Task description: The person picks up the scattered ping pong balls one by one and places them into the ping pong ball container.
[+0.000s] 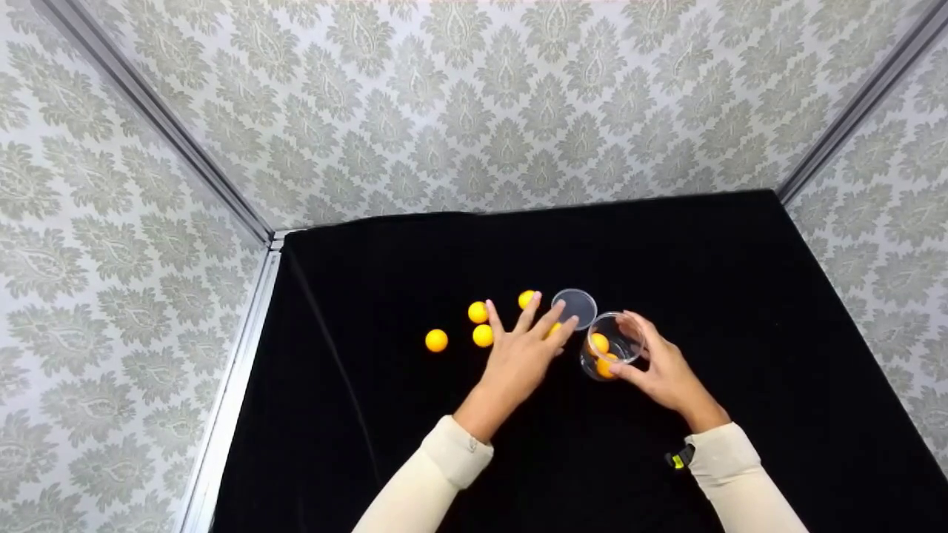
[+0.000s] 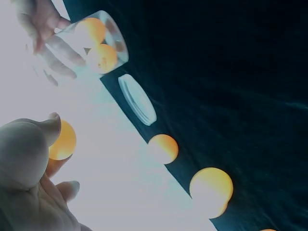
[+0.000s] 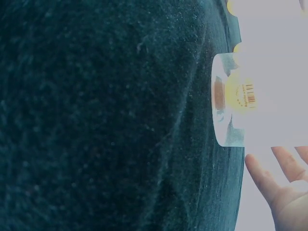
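Observation:
My left hand [image 1: 518, 360] pinches an orange ball [image 2: 66, 141] between thumb and fingers; in the head view the fingers partly cover this ball. Just right of it, my right hand [image 1: 670, 374] grips a clear plastic jar [image 1: 626, 340] around its side, thumb at the near side. The jar tilts, its open mouth facing up, and orange balls [image 1: 606, 366] lie inside near the bottom. Printed text and a barcode [image 3: 250, 96] show there in the right wrist view. A round clear lid [image 1: 575, 309] lies on the cloth behind the left fingertips, close beside the jar.
Several loose orange balls lie left of the left hand, the outermost ball [image 1: 436, 340] apart from the others. Another ball [image 1: 528, 299] sits by the fingertips. Black cloth [image 1: 711, 259] covers the table; patterned walls [image 1: 474, 111] and metal frame bars [image 1: 229, 355] border it.

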Tool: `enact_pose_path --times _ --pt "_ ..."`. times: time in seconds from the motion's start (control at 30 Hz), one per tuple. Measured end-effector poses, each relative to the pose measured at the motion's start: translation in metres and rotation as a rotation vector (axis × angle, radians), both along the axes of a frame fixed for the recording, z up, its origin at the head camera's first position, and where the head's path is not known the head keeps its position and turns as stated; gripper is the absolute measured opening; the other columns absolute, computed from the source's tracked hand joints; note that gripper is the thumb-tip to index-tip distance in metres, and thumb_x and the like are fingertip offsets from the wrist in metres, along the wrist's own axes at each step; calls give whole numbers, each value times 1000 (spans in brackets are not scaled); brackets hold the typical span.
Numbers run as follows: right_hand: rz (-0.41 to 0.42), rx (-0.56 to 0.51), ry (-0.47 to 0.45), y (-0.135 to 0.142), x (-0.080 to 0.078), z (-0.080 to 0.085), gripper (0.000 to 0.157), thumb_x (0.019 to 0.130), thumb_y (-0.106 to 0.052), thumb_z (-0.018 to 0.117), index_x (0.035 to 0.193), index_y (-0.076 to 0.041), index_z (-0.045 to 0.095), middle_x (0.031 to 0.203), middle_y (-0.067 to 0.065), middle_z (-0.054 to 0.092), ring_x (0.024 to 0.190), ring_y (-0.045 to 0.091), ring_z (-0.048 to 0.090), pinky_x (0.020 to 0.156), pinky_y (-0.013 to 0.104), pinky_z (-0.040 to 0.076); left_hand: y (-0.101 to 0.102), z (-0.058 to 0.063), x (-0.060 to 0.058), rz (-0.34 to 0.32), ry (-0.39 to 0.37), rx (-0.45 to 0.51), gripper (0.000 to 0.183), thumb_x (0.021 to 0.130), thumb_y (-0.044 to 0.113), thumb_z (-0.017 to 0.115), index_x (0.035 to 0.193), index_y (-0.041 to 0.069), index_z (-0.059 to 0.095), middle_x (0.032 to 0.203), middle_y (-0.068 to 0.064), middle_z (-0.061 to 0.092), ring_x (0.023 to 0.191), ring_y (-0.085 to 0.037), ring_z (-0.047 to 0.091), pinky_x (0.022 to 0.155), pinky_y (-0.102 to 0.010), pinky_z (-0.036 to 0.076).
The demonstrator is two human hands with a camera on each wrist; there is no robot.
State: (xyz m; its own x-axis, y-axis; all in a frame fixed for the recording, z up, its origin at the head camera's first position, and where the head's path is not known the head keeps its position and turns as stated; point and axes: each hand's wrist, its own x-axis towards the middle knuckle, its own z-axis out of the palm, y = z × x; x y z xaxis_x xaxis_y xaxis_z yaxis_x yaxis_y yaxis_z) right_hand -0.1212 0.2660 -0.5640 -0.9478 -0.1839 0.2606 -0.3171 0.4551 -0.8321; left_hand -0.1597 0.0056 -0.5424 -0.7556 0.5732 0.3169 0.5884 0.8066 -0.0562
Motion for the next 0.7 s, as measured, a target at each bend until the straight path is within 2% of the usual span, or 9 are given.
enact_pose_path --times 0.13,0.4,0.57,0.63,0.7 --pt "0 8 1 0 0 0 84 82 -5 84 152 5 37 147 27 54 134 45 54 100 63 49 9 5 1 -12 4 -6 52 98 45 61 149 43 50 161 12 43 154 -26 34 107 -86 19" --pt "5 16 -7 1 1 0 84 84 -5 82 153 4 36 149 25 53 136 44 53 100 64 48 26 17 1 -31 -49 -18 52 101 44 57 152 44 44 163 13 40 157 -25 26 108 -86 12" --pt "11 29 -6 2 1 -1 84 86 -7 81 154 4 34 151 25 51 137 44 52 100 64 48 36 21 3 -48 -67 -41 57 103 29 59 155 44 40 164 12 37 158 -25 24 108 -87 10" --pt "12 33 -10 3 1 -1 84 86 -8 81 154 4 34 151 25 50 136 45 52 100 64 48 41 22 3 -50 -75 -52 59 102 28 59 155 44 39 166 12 35 158 -25 24 108 -86 12" --pt "9 38 -12 3 1 -1 84 86 -9 81 154 3 34 149 27 51 136 45 53 100 63 49 45 22 3 -53 -92 -54 59 101 33 60 155 44 38 167 12 33 158 -25 23 108 -86 16"
